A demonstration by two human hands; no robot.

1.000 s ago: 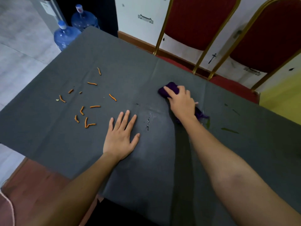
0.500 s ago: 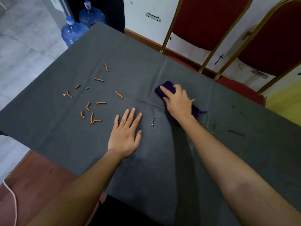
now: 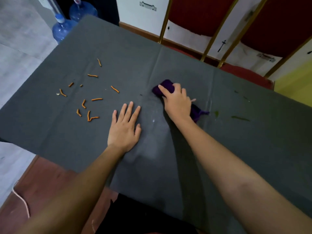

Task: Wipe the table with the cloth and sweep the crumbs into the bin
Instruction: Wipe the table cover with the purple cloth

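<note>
A dark purple cloth (image 3: 164,86) lies bunched at the middle of the table (image 3: 118,44), which is covered in grey fabric. My right hand (image 3: 177,102) presses down on the cloth, fingers curled over it; a tail of the cloth sticks out to the right of my wrist. My left hand (image 3: 125,127) rests flat on the table with fingers spread, just left of the right hand, holding nothing. Several orange stick-shaped crumbs (image 3: 87,102) are scattered on the left part of the table, left of my left hand. No bin is in view.
Greenish smears (image 3: 239,118) mark the table to the right of the cloth. Two red chairs with gold frames (image 3: 207,48) stand behind the far edge. Two blue water bottles (image 3: 62,29) stand on the floor at the far left corner. A cord (image 3: 22,200) lies on the floor.
My right hand has slid the cloth slightly to the left, toward the crumbs. My left hand has stayed flat in place. The small wet spot beside it looks fainter.
</note>
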